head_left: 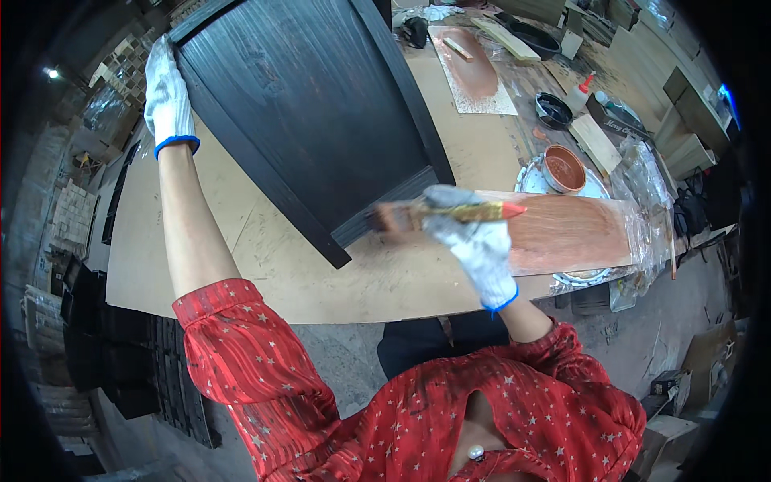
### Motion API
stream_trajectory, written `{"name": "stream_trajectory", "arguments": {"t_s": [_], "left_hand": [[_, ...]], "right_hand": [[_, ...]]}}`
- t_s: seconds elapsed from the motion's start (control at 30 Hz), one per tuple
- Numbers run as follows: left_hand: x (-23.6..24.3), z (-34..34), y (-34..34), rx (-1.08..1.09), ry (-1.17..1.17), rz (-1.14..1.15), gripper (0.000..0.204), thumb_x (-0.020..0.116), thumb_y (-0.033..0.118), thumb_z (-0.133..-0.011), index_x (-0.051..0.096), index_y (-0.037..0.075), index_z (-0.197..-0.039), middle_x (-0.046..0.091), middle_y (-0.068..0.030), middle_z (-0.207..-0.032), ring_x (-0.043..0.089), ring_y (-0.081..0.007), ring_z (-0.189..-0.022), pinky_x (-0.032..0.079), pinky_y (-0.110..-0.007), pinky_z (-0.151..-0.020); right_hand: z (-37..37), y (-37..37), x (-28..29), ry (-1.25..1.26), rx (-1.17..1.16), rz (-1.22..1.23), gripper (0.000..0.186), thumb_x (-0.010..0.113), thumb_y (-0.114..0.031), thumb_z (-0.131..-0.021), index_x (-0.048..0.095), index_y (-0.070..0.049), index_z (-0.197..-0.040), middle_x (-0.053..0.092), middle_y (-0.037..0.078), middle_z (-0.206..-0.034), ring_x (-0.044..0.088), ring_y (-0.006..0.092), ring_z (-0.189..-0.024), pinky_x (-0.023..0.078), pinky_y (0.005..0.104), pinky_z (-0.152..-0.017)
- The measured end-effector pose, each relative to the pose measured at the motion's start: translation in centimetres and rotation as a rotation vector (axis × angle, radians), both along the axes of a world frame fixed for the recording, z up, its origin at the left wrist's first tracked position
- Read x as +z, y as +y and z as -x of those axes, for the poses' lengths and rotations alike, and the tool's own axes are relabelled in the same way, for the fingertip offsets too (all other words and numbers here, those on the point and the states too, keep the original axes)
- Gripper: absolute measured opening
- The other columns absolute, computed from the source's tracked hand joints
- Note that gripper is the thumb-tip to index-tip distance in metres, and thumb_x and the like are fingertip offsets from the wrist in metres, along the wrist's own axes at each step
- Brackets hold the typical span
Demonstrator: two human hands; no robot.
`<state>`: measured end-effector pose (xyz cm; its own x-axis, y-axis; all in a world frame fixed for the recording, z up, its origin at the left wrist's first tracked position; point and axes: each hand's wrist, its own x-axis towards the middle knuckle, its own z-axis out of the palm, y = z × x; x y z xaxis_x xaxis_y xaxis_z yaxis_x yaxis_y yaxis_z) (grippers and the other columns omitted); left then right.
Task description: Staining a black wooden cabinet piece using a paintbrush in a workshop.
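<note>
A dark blue-black wooden panel [297, 96] with a raised frame stands tilted over the worktable. At its upper left corner, my left hand [167, 96], in a white glove with a blue cuff, grips the frame's edge. My right hand [478, 245], gloved the same way and stained grey, is closed around a paintbrush [486, 211]. The brush has a yellowish handle with a red end. Its bristles, smeared by motion, point left beside the panel's lower right corner; whether they touch the wood I cannot tell.
To the right lies a long board [570, 233] smeared with reddish-brown paint. Beyond it are a bowl of brown paint [564, 169], a dark bowl [554, 111], a red-tipped bottle [580, 95] and crumpled clear plastic [642, 177]. A brown-painted sheet [470, 72] lies farther back.
</note>
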<state>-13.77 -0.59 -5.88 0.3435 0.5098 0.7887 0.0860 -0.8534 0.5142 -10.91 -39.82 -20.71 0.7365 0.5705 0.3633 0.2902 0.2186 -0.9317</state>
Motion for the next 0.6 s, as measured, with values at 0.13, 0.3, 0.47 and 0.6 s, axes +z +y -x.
{"name": "stream_trajectory", "arguments": {"t_s": [0.13, 0.3, 0.47, 0.6], "left_hand": [[0.4, 0.5, -0.6, 0.044, 0.065, -0.135, 0.050, 0.023, 0.032, -0.098, 0.032, 0.002, -0.138, 0.030, -0.0111, -0.145, 0.026, -0.0210, -0.135, 0.016, -0.029, -0.112], [0.1, 1.9, 4.4, 0.133, 0.029, -0.290, 0.045, 0.026, 0.028, -0.099, 0.038, 0.005, -0.135, 0.038, -0.0123, -0.139, 0.033, -0.0217, -0.131, 0.022, -0.029, -0.110], [0.1, 1.1, 0.3, 0.016, -0.001, 0.018, 0.049, 0.029, 0.035, -0.098, 0.037, 0.002, -0.135, 0.035, -0.0133, -0.141, 0.030, -0.0242, -0.132, 0.019, -0.030, -0.111], [0.1, 1.5, -0.7, 0.027, 0.056, 0.055, 0.053, 0.027, 0.037, -0.098, 0.033, 0.003, -0.138, 0.033, -0.0097, -0.143, 0.028, -0.0206, -0.133, 0.017, -0.028, -0.110]], "right_hand": [[-2.6, -2.0, -0.5, -0.145, -0.391, -0.107, 0.027, 0.068, -0.002, -0.076, 0.061, 0.002, -0.102, 0.065, 0.011, -0.100, 0.064, 0.0145, -0.086, 0.052, 0.0265, -0.075], [-2.0, -0.6, -0.2, -0.841, -0.249, -0.036, 0.028, 0.065, -0.004, -0.071, 0.063, -0.003, -0.099, 0.066, 0.009, -0.097, 0.066, 0.0206, -0.080, 0.052, 0.0291, -0.070], [3.8, -0.5, 1.7, -0.897, 0.075, 0.229, 0.037, 0.064, -0.019, -0.064, 0.064, -0.011, -0.101, 0.066, 0.006, -0.097, 0.065, 0.0213, -0.075, 0.050, 0.0300, -0.065], [1.6, -2.1, 1.0, -0.522, 0.128, -0.133, 0.029, 0.068, -0.014, -0.072, 0.065, -0.007, -0.099, 0.068, 0.007, -0.092, 0.067, 0.0229, -0.079, 0.053, 0.0282, -0.068]]}}
